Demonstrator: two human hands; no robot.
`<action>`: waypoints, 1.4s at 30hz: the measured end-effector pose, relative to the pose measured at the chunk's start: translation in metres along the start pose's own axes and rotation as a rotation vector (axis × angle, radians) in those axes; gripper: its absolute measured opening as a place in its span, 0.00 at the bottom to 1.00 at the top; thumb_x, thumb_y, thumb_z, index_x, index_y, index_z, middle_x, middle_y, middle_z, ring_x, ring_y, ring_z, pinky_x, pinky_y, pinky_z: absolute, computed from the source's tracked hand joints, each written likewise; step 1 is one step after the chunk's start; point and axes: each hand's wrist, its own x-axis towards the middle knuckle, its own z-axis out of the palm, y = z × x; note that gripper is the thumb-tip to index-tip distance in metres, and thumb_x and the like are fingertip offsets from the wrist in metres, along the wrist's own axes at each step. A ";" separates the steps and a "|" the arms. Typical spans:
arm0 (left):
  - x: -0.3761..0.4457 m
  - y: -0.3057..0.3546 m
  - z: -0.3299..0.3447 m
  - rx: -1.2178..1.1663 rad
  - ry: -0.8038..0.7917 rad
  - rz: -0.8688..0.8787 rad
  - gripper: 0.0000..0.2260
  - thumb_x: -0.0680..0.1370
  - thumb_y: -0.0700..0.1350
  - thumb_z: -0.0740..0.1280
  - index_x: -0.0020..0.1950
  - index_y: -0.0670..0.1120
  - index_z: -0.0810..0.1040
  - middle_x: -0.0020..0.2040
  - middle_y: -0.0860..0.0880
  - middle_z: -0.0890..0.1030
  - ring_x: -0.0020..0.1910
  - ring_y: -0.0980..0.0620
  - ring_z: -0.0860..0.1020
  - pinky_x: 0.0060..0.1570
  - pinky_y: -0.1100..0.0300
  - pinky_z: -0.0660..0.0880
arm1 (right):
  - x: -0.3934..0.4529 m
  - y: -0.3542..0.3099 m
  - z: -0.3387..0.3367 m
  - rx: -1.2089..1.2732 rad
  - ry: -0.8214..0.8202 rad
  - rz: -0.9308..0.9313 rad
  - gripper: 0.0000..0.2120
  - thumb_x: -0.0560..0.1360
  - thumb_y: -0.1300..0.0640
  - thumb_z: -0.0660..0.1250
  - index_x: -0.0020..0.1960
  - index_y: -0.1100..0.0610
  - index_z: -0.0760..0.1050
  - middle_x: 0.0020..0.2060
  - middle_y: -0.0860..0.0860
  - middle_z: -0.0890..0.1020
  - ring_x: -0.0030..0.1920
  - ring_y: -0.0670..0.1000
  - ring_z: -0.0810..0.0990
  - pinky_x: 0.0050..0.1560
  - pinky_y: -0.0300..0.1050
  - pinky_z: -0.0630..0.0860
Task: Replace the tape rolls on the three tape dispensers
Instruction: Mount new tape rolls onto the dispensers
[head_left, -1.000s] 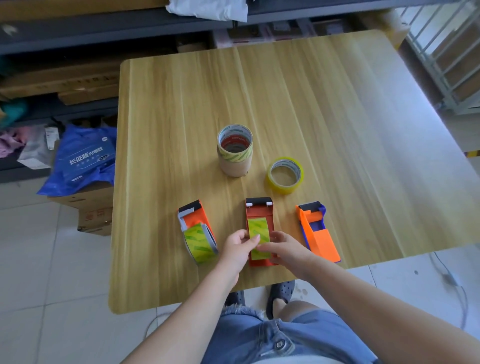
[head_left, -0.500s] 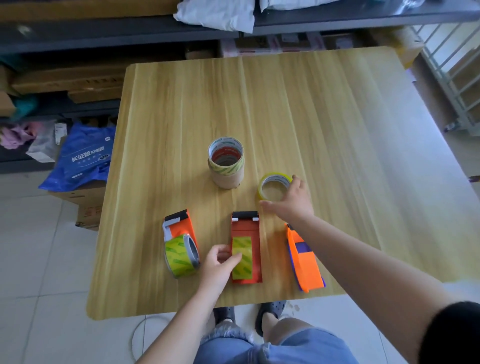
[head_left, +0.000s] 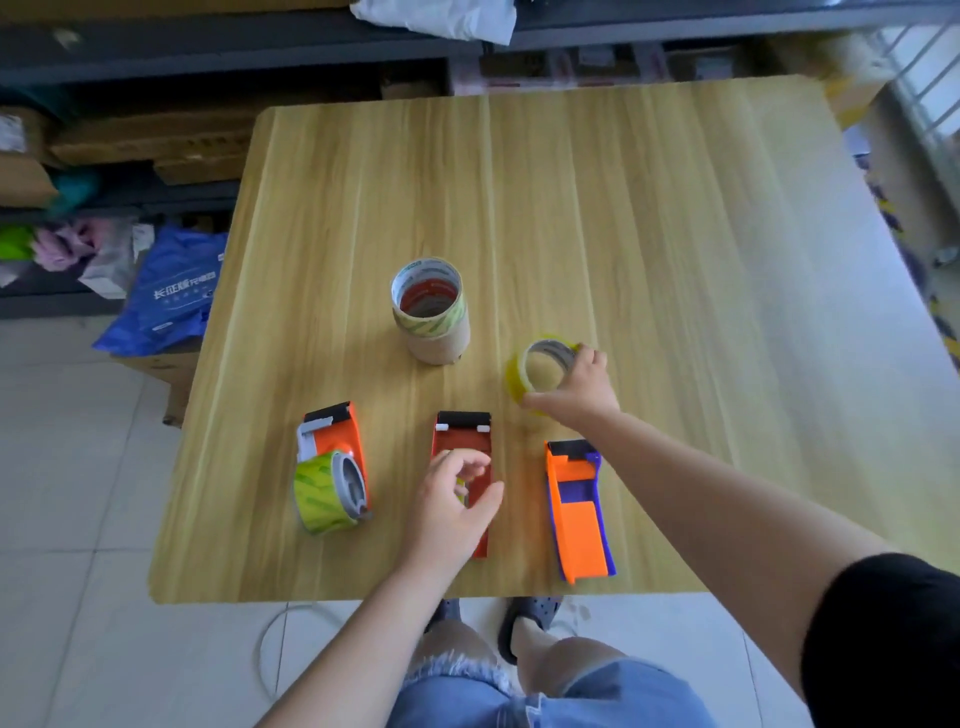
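On the wooden desk (head_left: 623, 218), three tape dispensers lie in a row before a seated person. Farthest to the left of the left hand (head_left: 449, 506), an orange dispenser (head_left: 337, 434) carries a full yellow-green tape roll (head_left: 324, 493) on its grey hub. Beside it, the left hand hovers over the red middle dispenser (head_left: 464, 436), its fingers curled in a loose pinch; a sliver of yellow-green shows under the palm, but whether the fingers hold it cannot be told. Beyond that hand, toward the desk's far side, a stack of cardboard tape cores (head_left: 431, 317) stands upright. Just right of the stack, the right hand (head_left: 576, 389) grips a thin yellow tape roll (head_left: 540, 369), tilted up on edge, with fingers over its far rim and thumb at its near side. Nearer the person than that hand, and beside the forearm, the orange-and-purple dispenser (head_left: 576, 509) lies flat, with no roll on it. A blue bag (head_left: 171, 291) sits on the floor well left of the desk.
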 end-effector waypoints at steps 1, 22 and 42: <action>-0.002 0.003 0.008 -0.040 -0.040 -0.023 0.12 0.72 0.38 0.70 0.43 0.55 0.73 0.43 0.57 0.76 0.44 0.58 0.75 0.43 0.71 0.70 | -0.004 0.006 -0.007 0.104 -0.005 -0.006 0.46 0.61 0.50 0.78 0.71 0.61 0.58 0.65 0.55 0.65 0.64 0.53 0.70 0.56 0.44 0.72; -0.014 0.009 0.083 -0.547 -0.399 -0.691 0.07 0.76 0.32 0.63 0.44 0.44 0.74 0.47 0.42 0.78 0.41 0.48 0.77 0.40 0.62 0.75 | -0.113 0.123 -0.025 1.027 -0.285 0.186 0.45 0.59 0.60 0.71 0.73 0.59 0.56 0.66 0.59 0.72 0.52 0.54 0.78 0.48 0.45 0.77; -0.002 0.038 0.064 -0.436 -0.359 -0.518 0.13 0.79 0.34 0.57 0.62 0.39 0.74 0.50 0.42 0.81 0.49 0.44 0.78 0.55 0.49 0.76 | -0.109 0.102 -0.028 0.682 -0.603 0.045 0.41 0.54 0.54 0.75 0.65 0.57 0.68 0.61 0.59 0.76 0.61 0.57 0.76 0.66 0.52 0.70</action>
